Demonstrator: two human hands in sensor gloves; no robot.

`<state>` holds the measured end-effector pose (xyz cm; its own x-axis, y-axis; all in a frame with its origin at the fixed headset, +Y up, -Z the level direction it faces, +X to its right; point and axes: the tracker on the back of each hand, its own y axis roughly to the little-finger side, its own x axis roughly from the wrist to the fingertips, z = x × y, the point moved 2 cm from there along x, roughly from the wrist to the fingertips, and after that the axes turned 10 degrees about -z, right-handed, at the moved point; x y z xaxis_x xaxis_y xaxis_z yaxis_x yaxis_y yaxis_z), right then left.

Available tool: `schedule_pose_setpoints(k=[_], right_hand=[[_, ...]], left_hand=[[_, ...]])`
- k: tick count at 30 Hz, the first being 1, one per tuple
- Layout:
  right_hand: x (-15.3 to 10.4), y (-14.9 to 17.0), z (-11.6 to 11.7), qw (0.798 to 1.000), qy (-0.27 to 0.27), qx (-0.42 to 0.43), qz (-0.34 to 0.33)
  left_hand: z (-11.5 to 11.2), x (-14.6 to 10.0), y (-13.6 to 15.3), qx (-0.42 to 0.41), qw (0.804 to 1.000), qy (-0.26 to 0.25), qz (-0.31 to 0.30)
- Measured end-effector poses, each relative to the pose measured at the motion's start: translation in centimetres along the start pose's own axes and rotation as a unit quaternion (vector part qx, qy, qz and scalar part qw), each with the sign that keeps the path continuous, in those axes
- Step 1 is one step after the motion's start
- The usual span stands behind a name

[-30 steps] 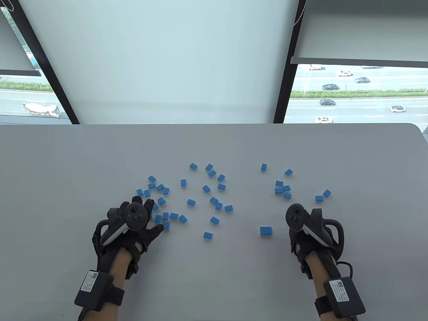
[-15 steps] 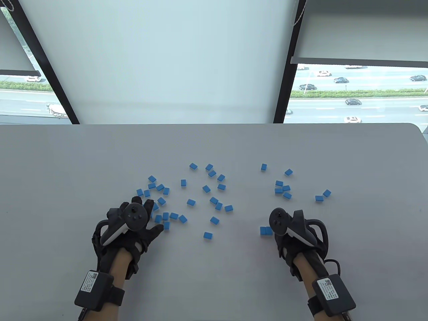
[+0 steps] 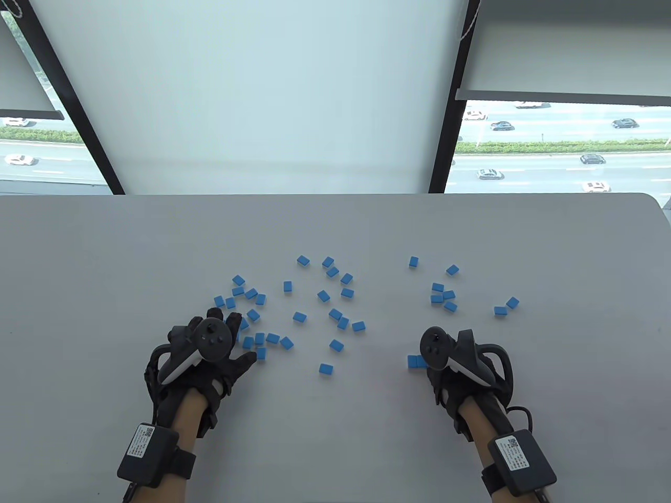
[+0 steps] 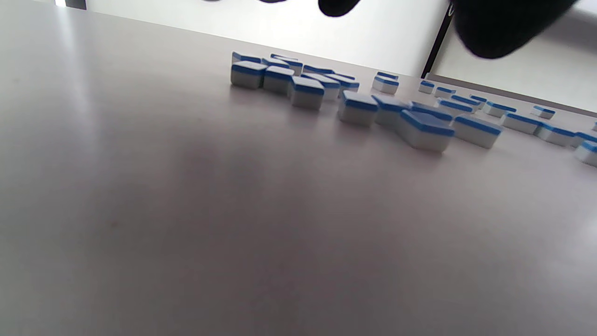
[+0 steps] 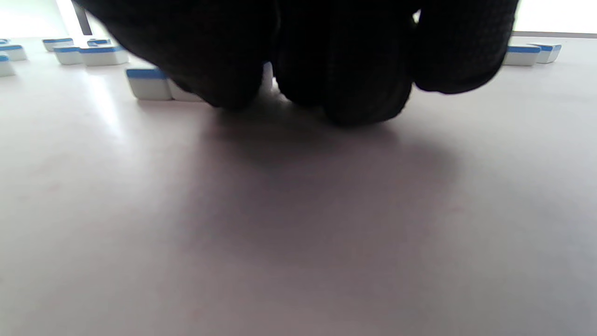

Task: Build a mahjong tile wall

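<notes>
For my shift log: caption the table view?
Right hand at a tile pair; left hand beside scattered blue mahjong tiles.

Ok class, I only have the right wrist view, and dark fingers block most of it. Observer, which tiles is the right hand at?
Observer: In the table view the right hand is at a pair of tiles lying side by side, apart from the rest.
Operator: And the left hand?
Observer: The left hand lies with fingers spread at the left cluster, holding nothing.
Operator: Any tiles stacked?
Observer: The left wrist view shows that cluster one layer deep, blue side up.
</notes>
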<state>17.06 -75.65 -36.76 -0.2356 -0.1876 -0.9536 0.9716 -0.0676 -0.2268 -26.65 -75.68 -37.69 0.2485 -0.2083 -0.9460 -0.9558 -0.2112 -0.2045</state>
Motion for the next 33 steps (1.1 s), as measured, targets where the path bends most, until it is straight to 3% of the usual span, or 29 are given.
schedule_pose_setpoints(k=[3,9,15,18,23,29,33], right_hand=[[-0.4,0.2,-0.9,1.0,0.014,0.012,-0.002],[-0.4,0.8,-5.5,0.997,0.078,-0.003,0.0],[2.2,2.1,-9.5,0.992,0.123,-0.002,0.014],[3.8,3.0,-10.3,0.989,0.143,0.011,0.023],[6.0,5.1,-8.8,0.988,0.14,0.023,0.053],[7.8,5.6,-4.0,0.996,0.067,-0.026,0.046],[8.0,5.3,-3.2,0.996,0.059,-0.044,0.044]], left_hand=[[0.0,0.0,0.0,-0.002,1.0,0.0,-0.003],[0.2,0.1,0.0,-0.006,1.0,-0.005,-0.005],[0.3,0.1,0.2,-0.006,1.0,-0.005,-0.002],[0.3,0.1,0.2,-0.004,1.0,-0.003,0.0],[0.3,0.2,0.2,-0.001,1.0,0.0,0.002],[0.2,0.4,0.2,0.001,1.0,0.006,0.002],[0.2,0.4,0.2,0.002,1.0,0.011,0.003]])
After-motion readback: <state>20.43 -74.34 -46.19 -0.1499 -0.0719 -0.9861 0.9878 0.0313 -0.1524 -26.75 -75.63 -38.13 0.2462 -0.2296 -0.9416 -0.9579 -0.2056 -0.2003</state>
